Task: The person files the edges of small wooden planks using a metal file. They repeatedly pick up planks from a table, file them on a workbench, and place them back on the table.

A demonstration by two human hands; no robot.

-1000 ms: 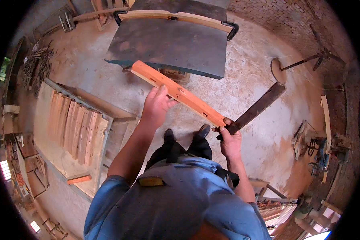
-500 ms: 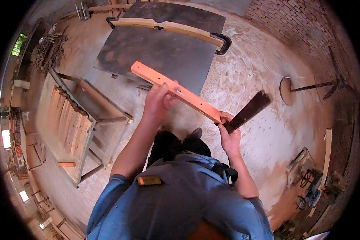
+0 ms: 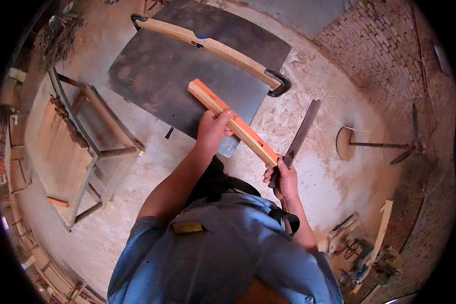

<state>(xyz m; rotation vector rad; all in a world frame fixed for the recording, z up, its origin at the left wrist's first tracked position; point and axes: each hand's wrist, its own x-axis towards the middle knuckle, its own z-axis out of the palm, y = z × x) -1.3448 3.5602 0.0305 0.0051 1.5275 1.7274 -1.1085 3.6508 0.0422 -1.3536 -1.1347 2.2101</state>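
A curved orange-toned wooden piece [image 3: 233, 123] is held in the air above the near edge of a dark flat bench [image 3: 187, 76], slanting from upper left to lower right. Its upper end lies over the bench top; its lower end reaches past the bench edge, over the sawdust-covered floor [image 3: 309, 187].

The left hand [image 3: 213, 129] is wrapped around the middle of the wooden piece, fingers curled over its top edge. The right hand [image 3: 283, 177] is closed at the lower end of the piece, where it also grips the handle of a long dark flat tool, a rasp or file [image 3: 299, 137]. The tool rises from that hand toward the upper right, its blade standing clear of the wood. Whether the right hand's fingers clasp the wood itself or only touch it beside the tool handle cannot be told.

Across the far side of the bench lies a longer pale curved wooden part [image 3: 213, 46] with dark fittings at both ends. To the left of the bench stands a frame rack [image 3: 81, 131] with a stack of pale wooden slats [image 3: 61, 147] leaning beside it. A brick wall [image 3: 380, 50] runs at upper right, and a round-based metal stand [image 3: 370, 144] lies on the floor to the right. The person wears a blue shirt [image 3: 228, 253].
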